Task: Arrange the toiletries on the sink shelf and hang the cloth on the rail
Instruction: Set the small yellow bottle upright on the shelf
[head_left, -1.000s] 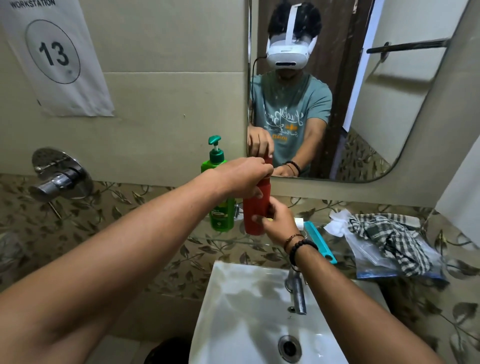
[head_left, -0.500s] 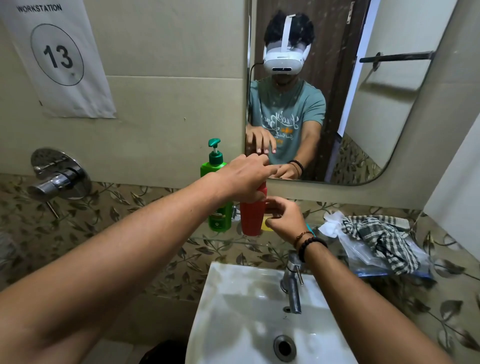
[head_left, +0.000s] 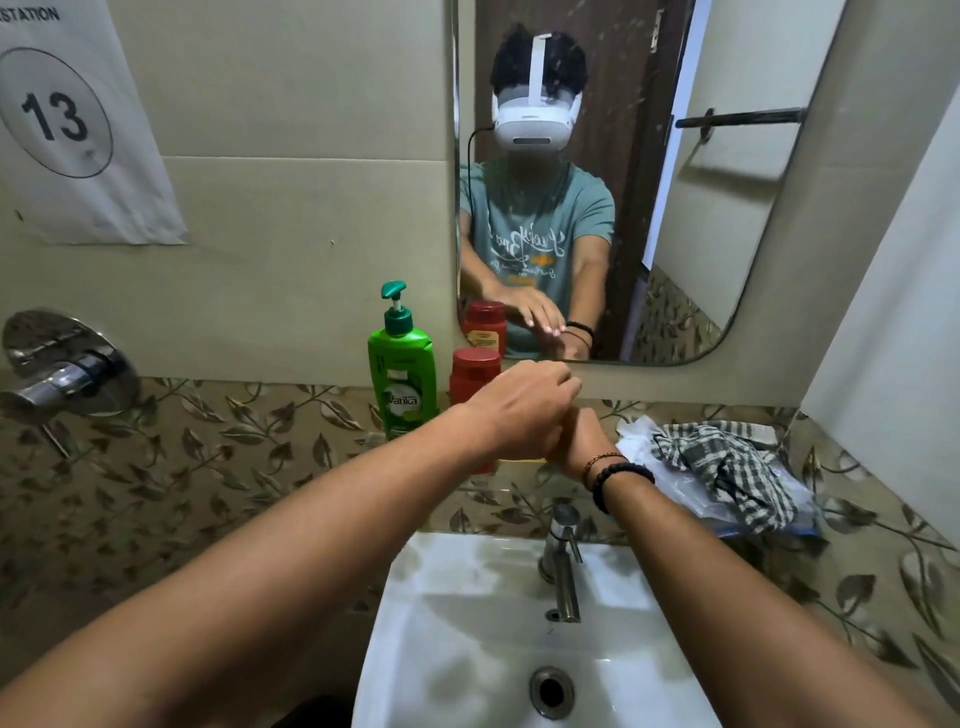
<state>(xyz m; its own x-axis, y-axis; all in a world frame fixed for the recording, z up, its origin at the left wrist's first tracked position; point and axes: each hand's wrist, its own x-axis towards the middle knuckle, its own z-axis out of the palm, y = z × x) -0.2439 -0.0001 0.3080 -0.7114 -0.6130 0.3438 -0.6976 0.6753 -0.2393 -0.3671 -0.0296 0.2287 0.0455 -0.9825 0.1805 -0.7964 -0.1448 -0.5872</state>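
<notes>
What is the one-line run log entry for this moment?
red plastic bottle: upright on shelf beside green pump bottle | checked cloth: not hung

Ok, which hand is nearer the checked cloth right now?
Right. The right hand sits just left of the checked cloth on the shelf; the left hand is farther left, by the red bottle.

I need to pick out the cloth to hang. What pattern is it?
The cloth is a dark-and-white check, crumpled on the shelf's right side; head view.
</notes>
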